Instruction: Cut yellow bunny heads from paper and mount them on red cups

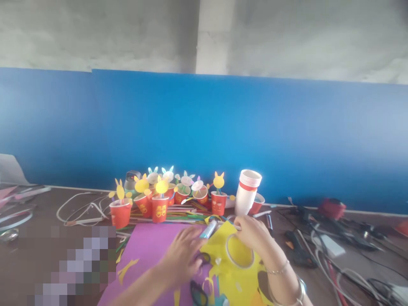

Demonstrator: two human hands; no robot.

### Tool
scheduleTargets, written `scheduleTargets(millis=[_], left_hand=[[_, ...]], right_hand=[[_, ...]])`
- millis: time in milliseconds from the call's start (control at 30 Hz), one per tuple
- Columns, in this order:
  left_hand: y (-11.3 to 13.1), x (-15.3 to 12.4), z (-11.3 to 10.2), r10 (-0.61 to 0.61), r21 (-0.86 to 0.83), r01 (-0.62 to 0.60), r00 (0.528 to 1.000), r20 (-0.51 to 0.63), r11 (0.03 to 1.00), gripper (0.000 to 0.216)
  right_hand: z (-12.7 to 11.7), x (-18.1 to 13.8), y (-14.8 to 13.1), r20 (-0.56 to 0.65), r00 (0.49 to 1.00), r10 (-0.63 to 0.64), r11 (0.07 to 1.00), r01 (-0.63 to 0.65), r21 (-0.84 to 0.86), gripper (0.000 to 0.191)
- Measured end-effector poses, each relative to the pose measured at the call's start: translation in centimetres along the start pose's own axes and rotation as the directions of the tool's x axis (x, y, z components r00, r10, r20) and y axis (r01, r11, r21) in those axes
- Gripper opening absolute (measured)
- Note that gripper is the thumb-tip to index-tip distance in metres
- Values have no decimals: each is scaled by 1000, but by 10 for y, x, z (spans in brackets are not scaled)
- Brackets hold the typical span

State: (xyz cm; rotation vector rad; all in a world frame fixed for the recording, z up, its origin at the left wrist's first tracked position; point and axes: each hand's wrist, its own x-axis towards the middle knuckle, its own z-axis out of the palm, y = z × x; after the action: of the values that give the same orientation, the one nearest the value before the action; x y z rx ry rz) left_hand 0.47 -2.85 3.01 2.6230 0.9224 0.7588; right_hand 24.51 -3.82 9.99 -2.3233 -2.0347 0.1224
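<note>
My left hand (183, 255) lies on a purple sheet (149, 246) with its fingers stretched out. Its fingertips reach a light-blue tube-like stick (208, 229), and a black scissors handle (205, 258) shows just under the palm. My right hand (253, 233), a bracelet on its wrist, rests on a yellow sheet (223, 246). Its fingers are curled at the sheet's far edge. A white tape ring (239, 251) lies on the yellow sheet just below that hand.
Several red cups with paper bunny heads (159, 199) stand in a group behind the sheets, with straws lying among them. A stack of white cups (247, 191) stands to their right. Cables and tools (318, 242) cover the right side, white cords (83, 210) the left. A blue wall stands behind.
</note>
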Motion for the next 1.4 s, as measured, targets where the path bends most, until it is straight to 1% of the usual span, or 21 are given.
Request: scheduleTargets(millis=[33, 133, 233, 333, 533, 567, 667, 800, 867, 933, 967, 1000, 1033, 1067, 1133, 1200, 1267, 1300, 1333, 1367, 1400], left_hand=[[7, 2, 6, 17, -8, -17, 998, 64, 1000, 46], [20, 5, 19, 43, 10, -45, 990, 133, 999, 37], [22, 6, 29, 7, 49, -12, 994, 107, 999, 34], [16, 3, 38, -57, 62, 52, 996, 72, 997, 39], [11, -2, 43, -66, 26, 65, 997, 33, 998, 39], [12, -2, 42, -67, 17, 66, 997, 30, 998, 38], [12, -2, 43, -73, 3, 73, 997, 29, 997, 39], [6, -4, 50, -86, 3, 86, 996, 28, 996, 49], [3, -5, 51, -78, -8, 78, 997, 13, 997, 56], [3, -5, 51, -71, -9, 71, 997, 1, 997, 58], [4, -5, 49, -70, -6, 70, 998, 2, 998, 57], [5, -5, 48, -72, -2, 72, 997, 8, 997, 55], [7, -5, 46, -76, 4, 76, 997, 20, 997, 51], [8, -4, 44, -82, 10, 81, 996, 34, 997, 48], [11, -3, 42, -93, 24, 92, 994, 63, 995, 45], [13, -1, 39, -102, 41, 99, 991, 89, 994, 46], [15, 0, 35, -118, 62, 112, 988, 102, 992, 46], [15, 1, 32, -124, 70, 117, 986, 108, 991, 45], [16, 1, 29, -121, 70, 113, 986, 119, 991, 44], [17, 0, 26, -99, 59, 92, 985, 141, 994, 45], [18, 0, 22, -50, 32, 45, 981, 187, 998, 52]], right_hand=[[2, 2, 5, 9, 1000, 15, 1000, -14, -6, 20], [10, 7, 11, 39, 998, 46, 999, -46, -9, 21], [18, 12, 11, 76, 996, 52, 999, -53, 12, 17], [22, 15, 14, 101, 994, 44, 997, -50, 57, 15], [23, 20, 19, 93, 996, 1, 982, -19, 190, 12], [24, 21, 19, 85, 996, -9, 976, -9, 216, 15], [24, 24, 15, 40, 999, -17, 960, 5, 281, 26], [16, 23, 13, -98, 994, 40, 948, -6, 318, 19], [7, 19, 16, -169, 983, 77, 945, -18, 325, 20], [-4, 13, 21, -259, 962, 85, 940, 9, 342, 20], [-10, 10, 23, -334, 940, 70, 934, 56, 353, 21], [-15, 7, 24, -423, 905, 45, 929, 118, 352, 22], [-20, 4, 25, -521, 854, 12, 925, 189, 330, 23], [-24, 0, 24, -620, 784, -24, 924, 254, 286, 23], [-32, -6, 21, -783, 616, -91, 929, 335, 156, 23], [-38, -13, 16, -877, 461, -137, 936, 350, 38, 21], [-43, -18, 13, -930, 342, -139, 941, 337, -16, 19], [-45, -21, 13, -946, 300, -121, 943, 333, -15, 17], [-46, -23, 13, -958, 271, -90, 943, 332, 6, 15], [-47, -25, 14, -966, 255, -43, 942, 333, 46, 14], [-48, -26, 15, -967, 256, 15, 936, 337, 103, 14]])
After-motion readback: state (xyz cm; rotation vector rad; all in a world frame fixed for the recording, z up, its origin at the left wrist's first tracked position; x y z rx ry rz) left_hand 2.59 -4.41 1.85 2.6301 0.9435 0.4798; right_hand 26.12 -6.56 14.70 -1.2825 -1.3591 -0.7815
